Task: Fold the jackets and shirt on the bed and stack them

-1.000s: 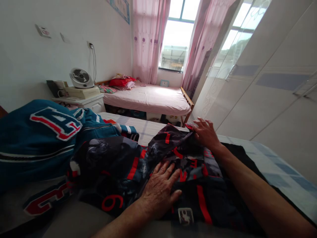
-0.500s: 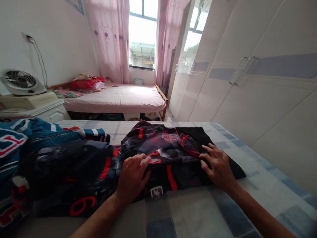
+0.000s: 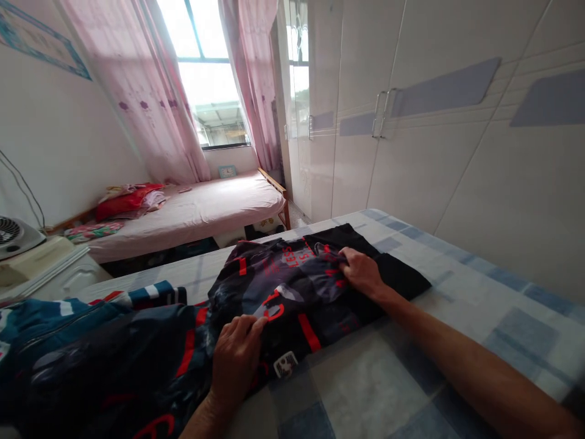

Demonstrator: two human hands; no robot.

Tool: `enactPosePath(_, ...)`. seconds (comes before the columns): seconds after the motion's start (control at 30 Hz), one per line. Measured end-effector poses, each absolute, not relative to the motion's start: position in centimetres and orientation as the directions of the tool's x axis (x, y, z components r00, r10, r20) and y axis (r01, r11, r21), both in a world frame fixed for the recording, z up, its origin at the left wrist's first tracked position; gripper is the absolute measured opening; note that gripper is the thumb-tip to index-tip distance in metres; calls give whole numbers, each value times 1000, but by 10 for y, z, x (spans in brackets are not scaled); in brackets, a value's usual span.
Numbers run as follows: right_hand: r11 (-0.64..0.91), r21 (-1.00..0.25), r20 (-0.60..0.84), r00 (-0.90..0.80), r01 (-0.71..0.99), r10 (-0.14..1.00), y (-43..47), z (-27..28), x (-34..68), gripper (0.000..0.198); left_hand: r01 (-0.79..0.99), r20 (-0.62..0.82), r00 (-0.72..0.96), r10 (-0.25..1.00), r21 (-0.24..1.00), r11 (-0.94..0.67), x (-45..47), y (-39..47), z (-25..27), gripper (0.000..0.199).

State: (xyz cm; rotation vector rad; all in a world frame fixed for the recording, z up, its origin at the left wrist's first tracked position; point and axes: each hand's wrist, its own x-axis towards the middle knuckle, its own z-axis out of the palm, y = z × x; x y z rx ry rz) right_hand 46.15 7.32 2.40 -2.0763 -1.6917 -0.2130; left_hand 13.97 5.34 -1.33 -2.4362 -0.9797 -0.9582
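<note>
A black garment with red lettering and stripes (image 3: pixel 292 292) lies spread on a bed with a blue-and-white checked sheet (image 3: pixel 457 286). My left hand (image 3: pixel 235 360) rests on its near left part, fingers curled over a fold of the cloth. My right hand (image 3: pixel 361 273) grips a bunched fold at the garment's far right side. A teal jacket with red and white trim (image 3: pixel 50 317) lies heaped to the left, touching the black garment.
A white wardrobe with long handles (image 3: pixel 384 113) fills the right wall. Beyond the bed stands a second bed with a pink sheet (image 3: pixel 205 210) and folded bedding (image 3: pixel 123 201). A white fan (image 3: pixel 13 235) sits on a bedside cabinet at far left. Pink curtains (image 3: pixel 150 103) frame the window.
The view has swung right. My right hand has moved from the garment's near edge to its far part and closed on a fold. My left hand stays on the near fold.
</note>
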Motion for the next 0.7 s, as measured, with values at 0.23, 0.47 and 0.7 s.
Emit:
enactPosePath(0.23,-274,-805,242,712,526,659,34,2,538,45,704,677,557,481,-78,-706,139,53,-16,26)
enactPosePath(0.47,-170,-947,76,707,271,703,35,-13,545,59,686,668,603,437,-153,-712,140,49,-11,25)
enactPosePath(0.7,-282,-708,325,654,647,683,16,-10,561,48,570,608,707,362,-188,-800,129,37,-12,25)
